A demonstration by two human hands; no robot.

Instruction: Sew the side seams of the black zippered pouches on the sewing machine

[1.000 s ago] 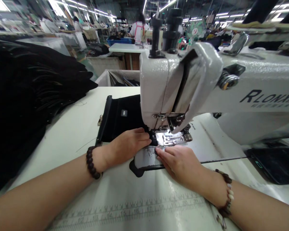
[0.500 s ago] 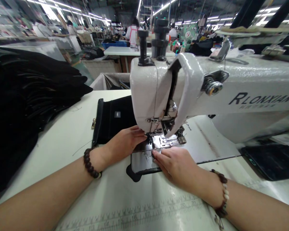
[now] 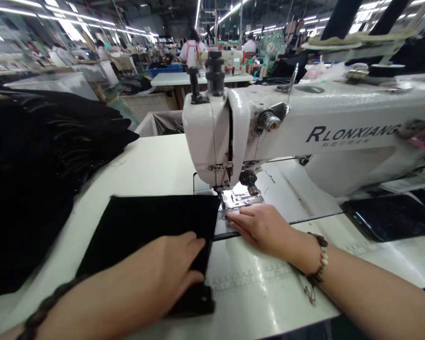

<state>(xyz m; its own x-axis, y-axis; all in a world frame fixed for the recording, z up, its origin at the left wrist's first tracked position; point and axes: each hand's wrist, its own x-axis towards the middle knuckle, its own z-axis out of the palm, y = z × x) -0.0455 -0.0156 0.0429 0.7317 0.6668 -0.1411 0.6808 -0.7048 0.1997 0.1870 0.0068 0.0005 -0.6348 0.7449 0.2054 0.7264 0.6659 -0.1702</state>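
Note:
My left hand (image 3: 163, 276) is over a flat black fabric piece (image 3: 138, 217), its fingers bent near the piece's right edge and seeming to grip it. The piece lies on the table left of the needle, its upper right corner beside the presser foot (image 3: 221, 200). A narrow strip end shows below my fingers. My right hand (image 3: 264, 226) rests with fingers stretched out on the metal plate (image 3: 225, 229), just in front of the foot, and no object shows in it. A white sewing machine (image 3: 212, 127) stands over the plate.
A tall heap of black fabric pieces (image 3: 49, 156) fills the left side. A dark phone-like device (image 3: 393, 215) lies at the right. A printed ruler (image 3: 248, 278) runs along the table front. Beyond the machine are a fabric-lined bin (image 3: 156, 123), another worktable (image 3: 184, 79) and people.
My left hand has drawn the black fabric piece from behind the needle toward me; its label and metal pull no longer show. My right hand stays by the foot. The view has shifted.

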